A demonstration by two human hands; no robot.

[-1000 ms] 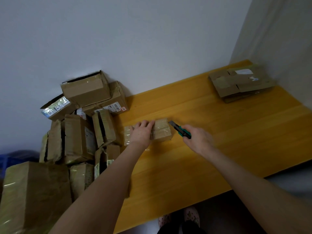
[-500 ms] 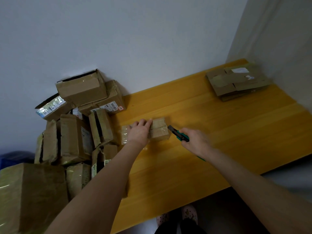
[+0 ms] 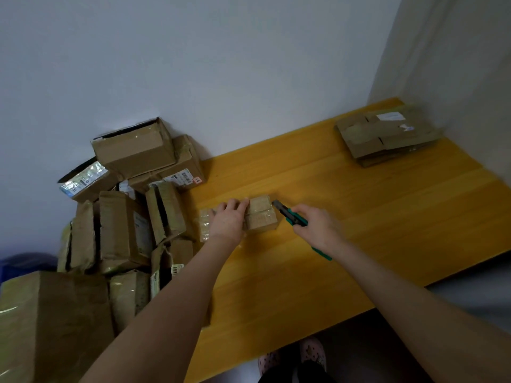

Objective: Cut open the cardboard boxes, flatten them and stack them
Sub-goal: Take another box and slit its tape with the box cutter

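Observation:
A small taped cardboard box [image 3: 261, 214] lies on the yellow wooden table [image 3: 359, 217]. My left hand [image 3: 228, 221] rests on top of it, fingers spread flat over its left half. My right hand [image 3: 318, 228] grips a green and black utility knife [image 3: 290, 217]. The knife's dark tip sits right at the box's right end. A stack of flattened boxes [image 3: 387, 134] lies in the far right corner of the table.
A pile of several unopened cardboard boxes [image 3: 132, 205] fills the left end of the table against the white wall. A large box [image 3: 52, 322] stands at the near left. The table's front edge [image 3: 304, 344] runs diagonally below my arms.
My right hand drew the knife back slightly from the box and then brought its tip to the box's right end again. The left hand stayed pressed on the box.

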